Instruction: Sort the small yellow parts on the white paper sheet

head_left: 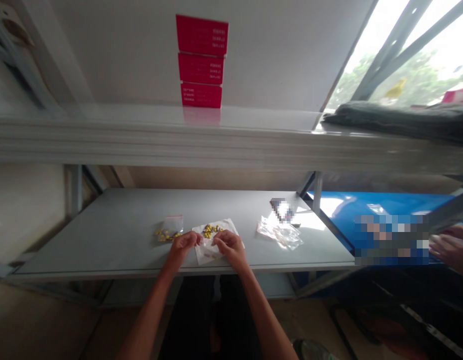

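My left hand [185,241] and my right hand [230,245] are close together at the table's front edge, thumbs and fingers pinched. Whatever is in their fingertips is too small and blurred to make out. Both hands are over a white sheet [200,255], which looks like paper or cloth. Just beyond the fingertips, a small heap of yellow and dark pieces [208,231] lies on this sheet. Left of my left hand is a clear zip bag [174,223] with more yellow pieces [164,235] in or by it.
Clear plastic bags [282,234] lie to the right, near a blurred-out object [283,209]. A shelf edge [171,145] crosses above the grey table [122,225], bearing stacked red boxes [201,67]. Another person's hand [451,245] is at the blue table [340,205] on the right.
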`<control>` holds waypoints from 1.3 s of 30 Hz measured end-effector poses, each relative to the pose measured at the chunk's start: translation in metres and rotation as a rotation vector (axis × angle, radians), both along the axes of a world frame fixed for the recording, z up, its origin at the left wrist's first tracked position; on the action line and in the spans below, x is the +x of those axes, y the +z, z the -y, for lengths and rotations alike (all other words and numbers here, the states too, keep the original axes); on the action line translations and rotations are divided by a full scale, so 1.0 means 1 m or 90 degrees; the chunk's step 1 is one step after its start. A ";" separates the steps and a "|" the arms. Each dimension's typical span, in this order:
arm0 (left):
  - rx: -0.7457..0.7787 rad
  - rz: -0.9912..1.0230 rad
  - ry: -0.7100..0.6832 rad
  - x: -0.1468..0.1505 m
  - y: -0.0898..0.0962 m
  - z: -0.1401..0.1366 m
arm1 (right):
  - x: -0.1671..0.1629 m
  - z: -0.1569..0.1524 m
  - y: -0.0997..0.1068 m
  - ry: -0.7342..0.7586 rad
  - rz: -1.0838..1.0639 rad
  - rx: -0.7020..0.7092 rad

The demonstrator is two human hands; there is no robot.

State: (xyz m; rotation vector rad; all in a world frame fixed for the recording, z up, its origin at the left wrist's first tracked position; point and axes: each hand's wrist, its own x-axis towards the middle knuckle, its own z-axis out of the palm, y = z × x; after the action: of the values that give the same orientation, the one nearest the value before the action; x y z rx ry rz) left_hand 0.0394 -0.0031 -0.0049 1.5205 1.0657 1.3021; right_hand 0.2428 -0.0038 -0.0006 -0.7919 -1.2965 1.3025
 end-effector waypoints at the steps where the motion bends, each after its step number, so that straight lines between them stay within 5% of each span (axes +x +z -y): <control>1: 0.003 -0.016 0.002 0.001 0.000 0.000 | 0.000 -0.001 -0.001 -0.017 -0.027 -0.013; 8: 0.105 -0.247 0.084 0.010 -0.006 -0.002 | 0.010 -0.001 0.003 -0.042 -0.285 -0.147; 16: 0.174 -0.280 0.262 0.006 -0.009 -0.005 | 0.008 0.002 0.001 0.019 -0.241 -0.127; 23: 0.017 -0.127 0.024 0.007 0.007 0.006 | -0.005 -0.001 -0.002 -0.036 -0.050 -0.038; 31: -0.005 -0.080 0.016 0.005 0.008 0.005 | -0.005 0.005 0.000 -0.105 0.035 0.012; 39: -0.034 0.002 -0.029 0.021 0.019 0.024 | -0.001 0.008 0.003 0.049 0.017 -0.025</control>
State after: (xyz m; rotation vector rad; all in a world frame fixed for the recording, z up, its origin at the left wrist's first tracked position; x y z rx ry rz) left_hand 0.0608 -0.0276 0.0138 1.4948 1.0498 1.2339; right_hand 0.2414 -0.0116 0.0029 -0.7968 -1.3378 1.3870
